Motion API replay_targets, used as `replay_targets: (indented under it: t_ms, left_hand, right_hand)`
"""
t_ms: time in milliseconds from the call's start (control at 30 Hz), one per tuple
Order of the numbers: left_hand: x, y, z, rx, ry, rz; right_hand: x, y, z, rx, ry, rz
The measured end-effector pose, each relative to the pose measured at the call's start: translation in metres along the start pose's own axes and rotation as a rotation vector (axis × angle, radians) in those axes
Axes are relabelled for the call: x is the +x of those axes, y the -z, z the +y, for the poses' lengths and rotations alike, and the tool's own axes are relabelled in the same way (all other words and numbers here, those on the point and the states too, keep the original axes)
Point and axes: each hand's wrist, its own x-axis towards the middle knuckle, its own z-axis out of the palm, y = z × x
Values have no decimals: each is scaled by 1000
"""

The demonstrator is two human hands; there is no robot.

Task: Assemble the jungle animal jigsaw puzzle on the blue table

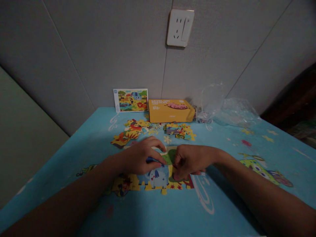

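Note:
A partly joined jigsaw puzzle lies on the tablecloth, showing a pale blue elephant, yellow ground and green patches. Over its left upper part is my left hand, fingers bent and closed around a dark blue puzzle piece, partly hidden by the fingers. My right hand rests on the puzzle's right part, its fingers curled in and the thumb pointing down against the pieces. Whatever lies inside those curled fingers is hidden. Both hands cover much of the puzzle's middle.
Behind the hands lie loose puzzle pieces at left and right. A picture card and a yellow puzzle box stand against the wall. Clear plastic bags lie at the back right of the blue patterned tablecloth.

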Motion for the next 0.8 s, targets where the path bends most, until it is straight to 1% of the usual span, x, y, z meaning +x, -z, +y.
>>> replay_targets:
  t_ms: [67,133,233,300,400,533,800]
  left_hand:
    - [-1,-2,-6,26,38,55]
    - [-2,-3,-12,63,68,107]
    - [-2,-3,-18,109,84,141]
    - [-1,-3,-19,121,95,145]
    - [0,-4,-19,116,110,145]
    - [0,-3,-18,103,127,134]
    - [0,-4,-22,108,97,165]
  right_hand:
    - [1,-5,-3,-37,54,90]
    - [3,-10,-7,-17,138,159]
    - [6,-18,-12,-8,214,165]
    - [7,-22,-16,-92,266,172]
    - [7,-27,-19,-239,346,240]
    - [8,-28,-21,-293,348,266]
    - [10,-23,-18,-311,349,309]
